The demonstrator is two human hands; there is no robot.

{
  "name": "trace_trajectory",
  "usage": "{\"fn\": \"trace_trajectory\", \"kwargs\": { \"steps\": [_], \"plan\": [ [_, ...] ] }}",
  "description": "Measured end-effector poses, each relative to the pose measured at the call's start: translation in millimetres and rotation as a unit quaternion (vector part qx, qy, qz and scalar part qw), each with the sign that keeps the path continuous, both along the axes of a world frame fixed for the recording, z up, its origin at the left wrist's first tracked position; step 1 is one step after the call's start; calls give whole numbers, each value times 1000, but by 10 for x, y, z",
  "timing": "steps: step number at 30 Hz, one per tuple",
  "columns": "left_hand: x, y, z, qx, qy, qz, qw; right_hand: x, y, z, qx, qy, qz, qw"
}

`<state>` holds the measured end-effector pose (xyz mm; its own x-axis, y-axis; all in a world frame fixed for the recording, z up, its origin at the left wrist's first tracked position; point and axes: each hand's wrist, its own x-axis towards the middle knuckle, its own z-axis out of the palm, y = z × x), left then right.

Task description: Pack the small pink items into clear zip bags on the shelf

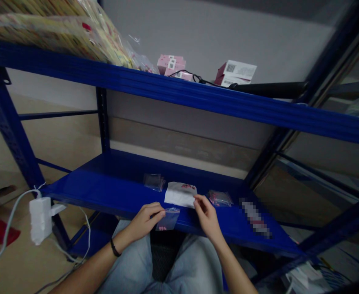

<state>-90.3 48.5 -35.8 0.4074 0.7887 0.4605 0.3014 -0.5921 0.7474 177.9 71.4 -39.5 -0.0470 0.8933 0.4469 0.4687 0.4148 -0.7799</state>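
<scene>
My left hand (149,218) pinches the top corner of a small clear zip bag (167,220). Several small pink pieces lie at the bottom of this bag, which hangs at the shelf's front edge. My right hand (207,214) is at the right edge of a white paper sheet (179,194) with red print. Its thumb and index fingertips are close together; whether anything is between them is too small to tell. Behind the left hand lies a stack of clear bags (154,182). To the right of the paper rest more bags with pink pieces (220,198).
The blue shelf (112,179) carries these things, with a blurred-out item (255,218) at right. An upper blue beam (167,90) crosses above. Pink boxes (171,64), white-topped boxes (236,72) and a large packed bag (54,32) sit up there. A white power adapter (40,220) hangs at left.
</scene>
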Motion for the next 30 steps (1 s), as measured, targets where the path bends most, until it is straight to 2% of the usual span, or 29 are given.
{"fn": "trace_trajectory", "kwargs": {
  "steps": [4,8,11,14,18,22,27,30],
  "plan": [
    [38,81,12,-8,-18,-3,1000,268,527,97,34,-132,-70,988],
    [159,229,11,-27,-53,-5,998,367,1043,8,-21,-256,-89,962],
    [267,363,-13,-44,-102,-14,994,372,1263,-84,-67,-313,-80,944],
    [377,490,-84,-76,-167,17,983,380,1318,-140,-66,-334,-90,936],
    [518,604,-205,-122,-255,68,957,394,1241,-225,-2,-332,-103,938],
    [586,642,-278,-131,-303,106,938,361,1164,-305,11,-360,-117,925],
    [561,643,-319,-138,-326,91,931,278,1143,-292,7,-375,-153,914],
    [548,629,-326,-139,-314,68,937,238,1140,-269,2,-381,-138,914]
  ]
}}
